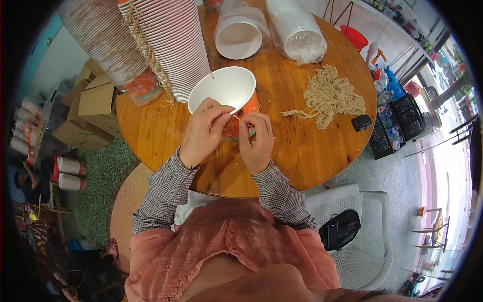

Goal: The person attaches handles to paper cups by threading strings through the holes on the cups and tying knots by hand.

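Head view, from the left: white-and-orange containers (69,166) stood on the green floor (95,189), and opened cardboard boxes (95,103) leaned together beside the round wooden tabletop (297,151). On its left edge a plastic-wrapped stack (103,38) tilted outward, and next to it rose a tall stack of white-rimmed tubs (171,45), with a hank of twine (132,25) hanging down its side. That tall stack crowded the space just beyond the bucket (224,88), white inside and orange outside, which was near the middle of the tabletop, its mouth tipped toward the camera. Farther back lay a bagged white tub (239,40) and a clear-wrapped white stack (299,35). To the right a loose heap of tan string (334,98) spread out, a small black device (361,122) just beside it. Past the tabletop were a red basin (353,38), black crates (387,131) with bottles, and a white chair (375,216) bearing a black bag (342,229).

As for the hands, the left hand (204,131) was nearly closed, thumb and forefinger pinching at the bucket's near rim. A thin strand (236,117) showed there, between both hands. The right hand (259,141) was curled beside the orange side, thumb close to the forefinger; whether it gripped the strand I could not tell
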